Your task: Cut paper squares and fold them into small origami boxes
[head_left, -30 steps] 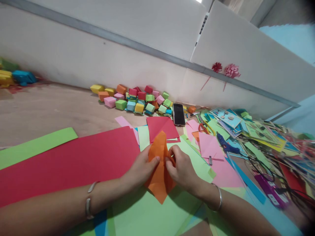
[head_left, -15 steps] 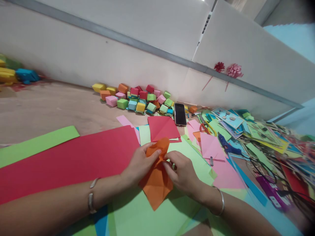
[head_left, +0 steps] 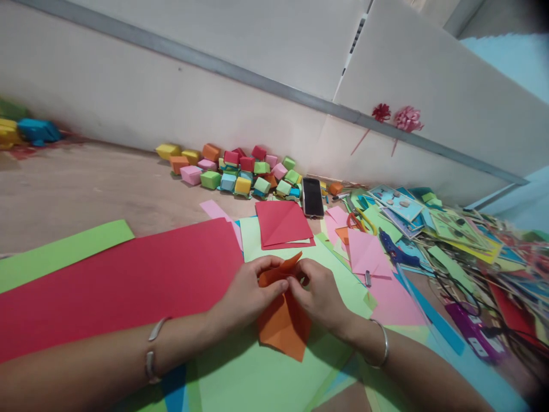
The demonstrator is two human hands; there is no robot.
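A creased sheet of orange paper (head_left: 283, 329) is held between both hands, above light green paper (head_left: 240, 372). My left hand (head_left: 253, 286) grips its upper left side, thumb lying on top. Closed on the paper's upper right edge is my right hand (head_left: 317, 292), its thumb and fingers pinching close to the left thumb. The paper's top part is bent up between the hands, and its lower part hangs down to a point. Part of the upper paper is hidden behind the fingers. Just beyond the hands lie stacked red paper squares (head_left: 285, 223).
Large red paper (head_left: 128, 274) lies at the left. Small folded paper boxes (head_left: 242, 186) and a phone (head_left: 313, 197) sit near the wall. At the right are scissors (head_left: 355, 223), pink paper (head_left: 369, 252), a blue glue gun (head_left: 398, 252) and a purple power strip (head_left: 474, 335) with cables.
The orange paper's top has been bent over and its lower tip has swung to the right. Both hands have come closer together around the middle of the sheet.
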